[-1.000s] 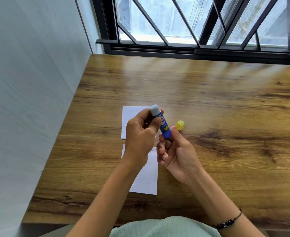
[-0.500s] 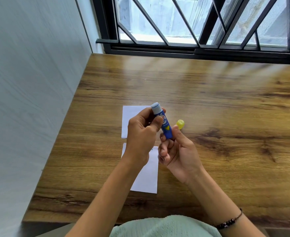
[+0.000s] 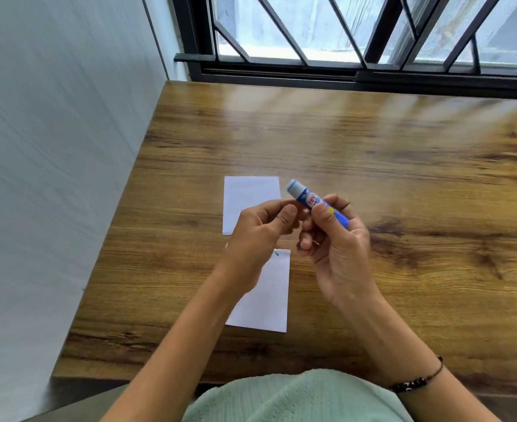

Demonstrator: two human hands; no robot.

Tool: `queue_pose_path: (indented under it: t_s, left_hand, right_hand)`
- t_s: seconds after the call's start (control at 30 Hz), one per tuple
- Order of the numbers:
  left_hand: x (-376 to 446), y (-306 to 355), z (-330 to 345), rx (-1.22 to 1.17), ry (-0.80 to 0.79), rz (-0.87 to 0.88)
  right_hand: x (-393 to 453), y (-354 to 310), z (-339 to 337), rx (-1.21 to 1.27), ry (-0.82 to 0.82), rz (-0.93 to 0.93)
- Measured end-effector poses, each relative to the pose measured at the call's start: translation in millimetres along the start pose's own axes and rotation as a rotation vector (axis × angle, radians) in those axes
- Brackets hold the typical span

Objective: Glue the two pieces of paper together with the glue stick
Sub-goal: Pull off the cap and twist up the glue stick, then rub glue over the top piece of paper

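Observation:
My right hand (image 3: 339,254) is closed around a blue glue stick (image 3: 304,198), which is uncapped and tilted, its pale tip pointing up and to the left. My left hand (image 3: 260,236) is just left of it with curled fingers, the fingertips right against the stick's side; whether they still grip it is unclear. Two white paper pieces lie flat on the wooden table (image 3: 403,153). The far paper (image 3: 248,196) is partly behind my left hand. The near paper (image 3: 266,300) lies under my left forearm. The stick's yellow cap is out of sight.
A white wall (image 3: 53,147) runs along the table's left edge. A black-framed barred window (image 3: 342,74) closes off the far edge. The table's front edge is close to my body.
The glue stick has passed from my left hand's grip into my right hand and tilted over to the right. The yellow cap, seen before beside my right hand, is now hidden.

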State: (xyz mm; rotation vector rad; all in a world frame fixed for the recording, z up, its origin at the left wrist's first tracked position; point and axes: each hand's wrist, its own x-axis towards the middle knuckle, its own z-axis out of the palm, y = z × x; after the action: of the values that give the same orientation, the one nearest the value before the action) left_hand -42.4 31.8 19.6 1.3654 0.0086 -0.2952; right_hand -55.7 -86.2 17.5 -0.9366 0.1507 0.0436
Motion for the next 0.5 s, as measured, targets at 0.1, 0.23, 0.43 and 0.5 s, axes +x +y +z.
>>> queue_pose_path:
  t_s: [0.1,0.23,0.43,0.5]
  left_hand:
    - [7.2,3.0,-17.9,0.622,0.109,0.156]
    - [27.0,5.6,-47.0,1.399,-0.034,0.305]
    - [51.5,1.6,-62.8,1.578,-0.226,0.160]
    - [55.7,-0.2,-62.1,1.566,-0.204,0.127]
  right_hand:
    - [6.6,-9.4,1.3,-0.118,0.060,-0.137]
    - [15.2,-21.7,7.6,-0.263,0.048,-0.280]
    - [34.9,-34.9,23.4,-0.698,-0.005,-0.415]
    - [48.8,-36.8,26.6,-0.882,-0.007,-0.407]
